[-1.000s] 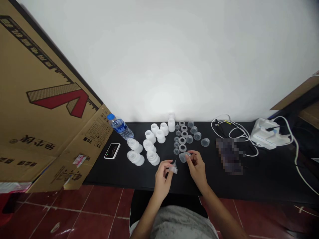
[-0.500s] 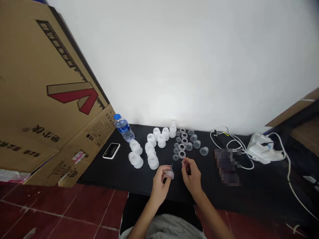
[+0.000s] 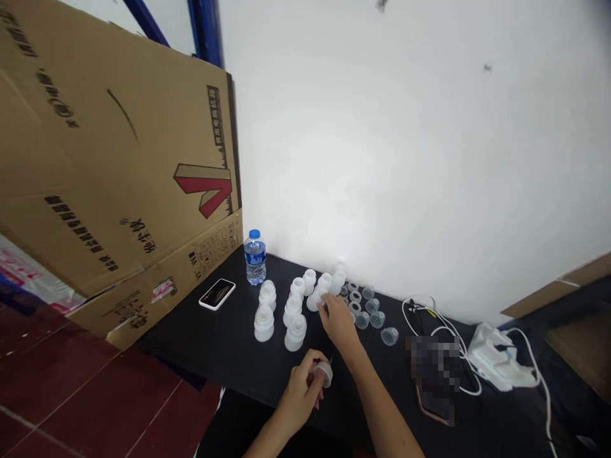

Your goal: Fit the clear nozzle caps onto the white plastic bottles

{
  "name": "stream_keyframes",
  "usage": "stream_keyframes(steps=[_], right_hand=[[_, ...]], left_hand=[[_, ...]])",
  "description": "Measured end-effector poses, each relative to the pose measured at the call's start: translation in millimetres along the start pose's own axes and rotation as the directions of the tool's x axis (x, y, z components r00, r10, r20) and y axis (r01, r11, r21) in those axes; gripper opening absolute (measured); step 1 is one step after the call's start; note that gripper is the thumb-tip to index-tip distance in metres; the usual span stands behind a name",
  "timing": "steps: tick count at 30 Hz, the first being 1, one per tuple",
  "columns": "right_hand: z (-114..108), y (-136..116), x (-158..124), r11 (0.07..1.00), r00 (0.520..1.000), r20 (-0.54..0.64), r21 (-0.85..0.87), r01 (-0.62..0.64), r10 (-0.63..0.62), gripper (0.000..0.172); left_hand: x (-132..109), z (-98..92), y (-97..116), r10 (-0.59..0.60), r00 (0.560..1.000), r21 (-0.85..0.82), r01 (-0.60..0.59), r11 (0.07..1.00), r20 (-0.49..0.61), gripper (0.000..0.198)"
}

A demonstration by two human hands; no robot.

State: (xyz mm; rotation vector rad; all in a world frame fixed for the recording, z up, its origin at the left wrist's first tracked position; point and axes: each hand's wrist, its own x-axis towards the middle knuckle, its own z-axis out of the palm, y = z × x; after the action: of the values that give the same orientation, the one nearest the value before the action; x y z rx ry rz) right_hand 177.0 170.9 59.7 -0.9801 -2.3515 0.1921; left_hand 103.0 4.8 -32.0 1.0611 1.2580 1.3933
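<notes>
"What's on the black bench [image 3: 224, 346]?"

"White plastic fittings [image 3: 296, 333]. My right hand [image 3: 338, 321] is open just beside them; my left hand [image 3: 300, 394] grips a clear collar [image 3: 324, 374] above the bench."

Blue-capped water btl [image 3: 254, 257] by smartphone [image 3: 217, 294] on black table [image 3: 191, 346], cardboard sheet [image 3: 119, 159] leaning left, white charger [image 3: 496, 359] + cables [image 3: 545, 401] right.

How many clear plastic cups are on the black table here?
5 clear cups: four clustered just right of the right hand, one sitting apart further right. More may be hidden behind that hand.
</notes>
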Motion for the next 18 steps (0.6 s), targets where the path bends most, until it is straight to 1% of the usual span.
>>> stream_keyframes(steps=[2, 3, 4, 6, 8, 10, 12, 15, 18], right_hand=[[-0.7, 4.7, -18.0, 0.983, 0.997, -0.010, 0.163, -0.080, 0.082, 0.029], [-1.4, 6.4, -31.1, 0.956, 0.990, -0.006, 0.263, -0.132, 0.138, 0.032], [-1.9, 7.4, -46.1, 0.909, 0.977, 0.001, 0.367, -0.198, 0.213, 0.034], [-0.9, 6.5, -79.5, 0.766, 0.935, 0.015, 0.569, -0.300, 0.355, 0.041], [3.3, 1.6, -112.3, 0.620, 0.907, 0.066, 0.710, -0.335, 0.415, 0.053], [9.8, -6.4, -139.6, 0.517, 0.898, 0.130, 0.779, -0.355, 0.421, 0.060], [15.8, -14.4, -158.0, 0.479, 0.883, 0.131, 0.800, -0.363, 0.451, 0.060], [17.1, -19.2, -169.2, 0.470, 0.853, 0.080, 0.805, -0.361, 0.516, 0.054], [7.1, -12.2, -169.5, 0.435, 0.819, 0.039, 0.832, -0.344, 0.572, 0.052]], left_hand=[[-0.9, -1.2, -2.8, 0.020, 1.000, 0.004, -0.020, 1.000, 0.013, 0.022], [-1.1, -1.3, -4.3, 0.036, 0.999, -0.011, -0.036, 0.999, 0.016, 0.022], [-1.2, -1.0, -5.8, 0.051, 0.999, -0.034, -0.050, 0.998, 0.016, 0.023], [-0.6, 0.4, -8.4, 0.069, 0.998, -0.093, -0.068, 0.993, 0.006, 0.027], [0.4, 2.3, -10.3, 0.075, 0.997, -0.142, -0.076, 0.987, -0.014, 0.033], [0.7, 3.5, -10.4, 0.076, 0.997, -0.152, -0.080, 0.985, -0.030, 0.037], [-0.4, 3.8, -8.4, 0.068, 0.997, -0.148, -0.073, 0.986, -0.041, 0.038], [-3.7, 3.4, -1.6, 0.063, 0.997, -0.135, -0.068, 0.989, -0.039, 0.043], [-5.7, 2.7, 5.9, 0.082, 0.996, -0.147, -0.087, 0.985, -0.042, 0.040]])
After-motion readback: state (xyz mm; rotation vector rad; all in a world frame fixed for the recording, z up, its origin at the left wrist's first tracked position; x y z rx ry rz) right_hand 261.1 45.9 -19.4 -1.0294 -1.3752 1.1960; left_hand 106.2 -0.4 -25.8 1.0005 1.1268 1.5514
